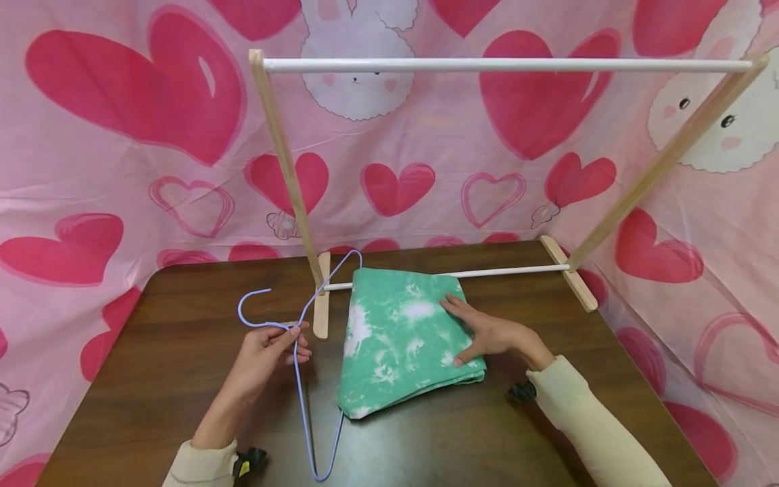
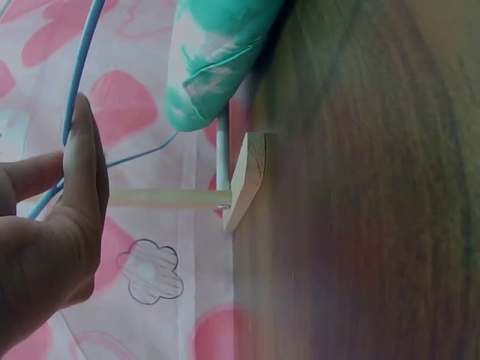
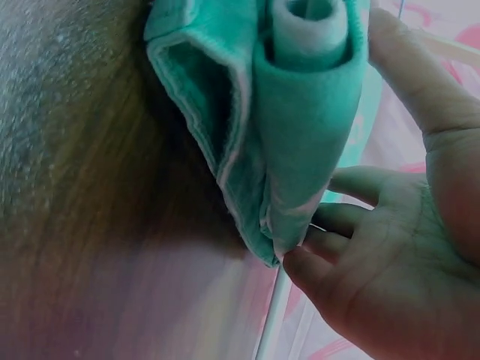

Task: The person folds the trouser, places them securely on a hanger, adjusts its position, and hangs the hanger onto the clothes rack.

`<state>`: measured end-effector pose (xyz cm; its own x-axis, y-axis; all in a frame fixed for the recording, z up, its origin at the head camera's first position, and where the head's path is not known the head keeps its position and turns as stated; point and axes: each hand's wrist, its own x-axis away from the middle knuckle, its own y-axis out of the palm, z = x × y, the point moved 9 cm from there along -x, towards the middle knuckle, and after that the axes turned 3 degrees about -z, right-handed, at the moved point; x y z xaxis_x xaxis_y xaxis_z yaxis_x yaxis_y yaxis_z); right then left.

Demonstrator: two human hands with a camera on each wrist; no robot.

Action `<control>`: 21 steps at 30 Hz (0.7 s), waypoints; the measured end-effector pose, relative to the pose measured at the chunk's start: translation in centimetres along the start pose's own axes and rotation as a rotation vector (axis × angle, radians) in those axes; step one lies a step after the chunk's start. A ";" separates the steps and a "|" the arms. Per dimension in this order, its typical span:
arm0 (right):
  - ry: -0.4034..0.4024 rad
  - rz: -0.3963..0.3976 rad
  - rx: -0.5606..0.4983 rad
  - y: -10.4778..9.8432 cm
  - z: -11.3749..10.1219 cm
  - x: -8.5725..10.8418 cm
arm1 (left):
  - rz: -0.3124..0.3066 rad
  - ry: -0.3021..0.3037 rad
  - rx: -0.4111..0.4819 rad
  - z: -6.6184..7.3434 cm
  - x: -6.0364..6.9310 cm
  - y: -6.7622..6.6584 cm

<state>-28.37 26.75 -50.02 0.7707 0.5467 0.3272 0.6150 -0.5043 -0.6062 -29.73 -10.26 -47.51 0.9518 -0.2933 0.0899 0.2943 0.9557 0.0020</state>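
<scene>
My left hand (image 1: pixel 268 355) pinches a light purple wire hanger (image 1: pixel 302 399) between thumb and fingertips, just below its hook. The hook points left, and the hanger's far part passes behind a folded green and white tie-dye cloth (image 1: pixel 408 338). What kind of textile it is cannot be told. My right hand (image 1: pixel 489 333) rests on the cloth's right side with fingers and thumb spread. In the right wrist view, layered and rolled folds of the cloth (image 3: pixel 311 135) show beside the fingers. The left wrist view shows the hanger wire (image 2: pixel 82 64) running between thumb and fingers.
Behind the cloth stands a rack with wooden posts (image 1: pixel 286 162), a white top rail (image 1: pixel 505 65) and a low white rail (image 1: pixel 511 272). Its wooden feet (image 1: pixel 322 297) stand on the brown table (image 1: pixel 182 325). Pink heart-patterned fabric (image 1: pixel 389 142) hangs behind and at the sides.
</scene>
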 end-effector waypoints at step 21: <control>-0.006 -0.004 0.177 0.1 -3.2 0.6 | 0.049 0.012 0.098 -0.6 -0.3 -0.7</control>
<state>-27.30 24.87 -47.54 0.7669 0.5526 0.3264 0.5791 -0.3764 -0.7232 -30.16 -10.86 -48.12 0.9659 -0.2459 0.0808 0.2381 0.9666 0.0950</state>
